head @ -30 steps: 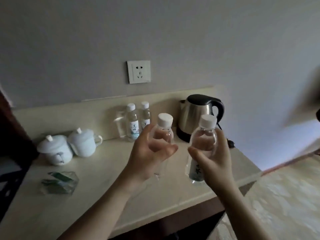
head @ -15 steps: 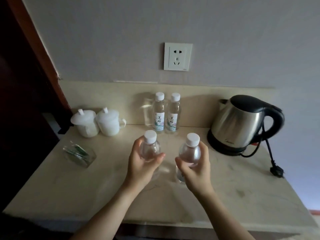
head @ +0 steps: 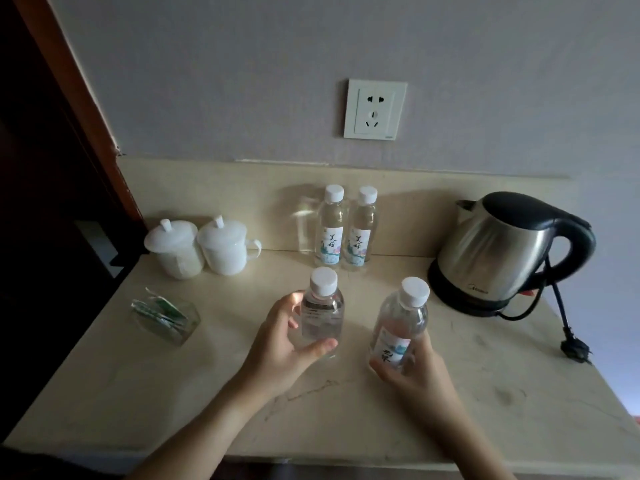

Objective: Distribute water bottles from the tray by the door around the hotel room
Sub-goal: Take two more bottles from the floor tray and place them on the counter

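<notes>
Cups [head: 204, 249] with lids stand at the far left of the pale surface [head: 485, 382], a clear holder [head: 166, 317] nearer. Left hand [head: 280, 344] wraps its fingers round one upright bottle [head: 322, 313]; right hand [head: 415, 372] grips another bottle [head: 400, 323], tilted. Two more bottles [head: 346, 230] stand against the wall, kettle [head: 502, 251] far right.

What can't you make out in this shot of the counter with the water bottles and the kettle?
All in the head view:
- Bottle bases: whether the left bottle and right bottle touch the counter; the left hand and right hand cover them.
- Left bottle's label: turned away.
- Glass dish: contents too dim and small.
- Kettle brand text: too small.
- The tray: outside the frame.
</notes>
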Available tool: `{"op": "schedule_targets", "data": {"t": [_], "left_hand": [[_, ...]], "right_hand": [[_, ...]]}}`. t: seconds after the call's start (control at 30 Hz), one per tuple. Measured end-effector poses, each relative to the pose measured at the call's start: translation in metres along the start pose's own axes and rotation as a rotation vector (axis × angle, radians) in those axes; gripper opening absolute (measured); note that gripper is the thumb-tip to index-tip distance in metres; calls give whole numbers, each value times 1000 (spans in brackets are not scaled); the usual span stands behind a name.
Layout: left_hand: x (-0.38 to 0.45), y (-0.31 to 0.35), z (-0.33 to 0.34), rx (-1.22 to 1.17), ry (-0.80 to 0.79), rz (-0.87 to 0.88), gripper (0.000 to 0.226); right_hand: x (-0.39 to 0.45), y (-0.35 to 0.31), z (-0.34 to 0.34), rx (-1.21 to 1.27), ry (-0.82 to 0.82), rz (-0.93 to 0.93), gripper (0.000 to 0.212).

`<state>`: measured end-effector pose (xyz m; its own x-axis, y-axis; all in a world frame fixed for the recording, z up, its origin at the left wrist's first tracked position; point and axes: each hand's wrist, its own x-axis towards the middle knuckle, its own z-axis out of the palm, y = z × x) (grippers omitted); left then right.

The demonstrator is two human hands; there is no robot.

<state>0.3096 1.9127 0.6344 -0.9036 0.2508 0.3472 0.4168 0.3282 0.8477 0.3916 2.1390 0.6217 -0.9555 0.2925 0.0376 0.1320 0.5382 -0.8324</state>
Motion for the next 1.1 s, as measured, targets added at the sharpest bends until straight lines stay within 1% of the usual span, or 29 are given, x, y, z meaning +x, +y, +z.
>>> {"op": "schedule_targets", "data": {"t": [0.07,0.13,0.2,0.27,0.33,0.37,0.4,0.43,0.47,0.5,0.57,0.6,0.63,0.67,0.73,0.8,0.83,0.87,0.93,1.0,1.07,1.1], "left_hand": [[4,0,10,3,94,17,64],[11,-2,25,-41,171,-21,71],[17,0,34,-91,184,-59,72],[18,-1,34,-174,75,-80,66],[16,-14,27,-294,-119,-122,60],[15,-21,22,-305,-180,-126,58],[15,-26,18,-271,-194,-113,56],[15,-28,15,-244,-180,-96,55],[16,-27,15,-214,-126,-94,55],[17,-25,16,-182,-57,-96,57],[22,-24,22,-45,117,-129,64],[25,-24,25,1,181,-151,67],[28,-24,25,-14,206,-163,69],[30,-26,25,-78,187,-171,68],[29,-29,20,-196,58,-176,61],[24,-36,14,-205,-66,-155,51],[22,-39,11,-200,-86,-158,50],[23,-42,9,-174,-78,-167,51],[29,-40,8,-82,-4,-175,55],[43,-36,11,22,87,-187,57],[60,-35,15,58,161,-193,59],[69,-34,16,57,193,-201,59]], "right_hand": [[7,-3,5,0,61,23,48],[17,-5,9,15,119,42,45],[27,-7,13,32,159,63,44],[36,-9,14,40,174,78,43],[44,-11,13,38,177,91,42],[47,-11,12,37,179,91,42],[50,-11,12,35,181,89,42],[52,-11,11,34,181,93,42],[55,-11,11,37,181,98,41],[56,-10,10,39,182,102,41],[59,-11,10,44,180,105,40],[60,-11,10,44,180,103,40],[61,-12,9,44,182,100,40],[62,-12,9,45,186,98,40],[64,-11,9,45,182,96,40],[66,-10,9,36,181,78,40],[67,-10,9,29,190,56,40],[69,-8,9,18,209,33,39],[73,-4,9,9,236,12,38],[78,1,9,76,243,38,44],[82,2,8,152,251,77,52],[85,1,7,163,261,81,52]]}}
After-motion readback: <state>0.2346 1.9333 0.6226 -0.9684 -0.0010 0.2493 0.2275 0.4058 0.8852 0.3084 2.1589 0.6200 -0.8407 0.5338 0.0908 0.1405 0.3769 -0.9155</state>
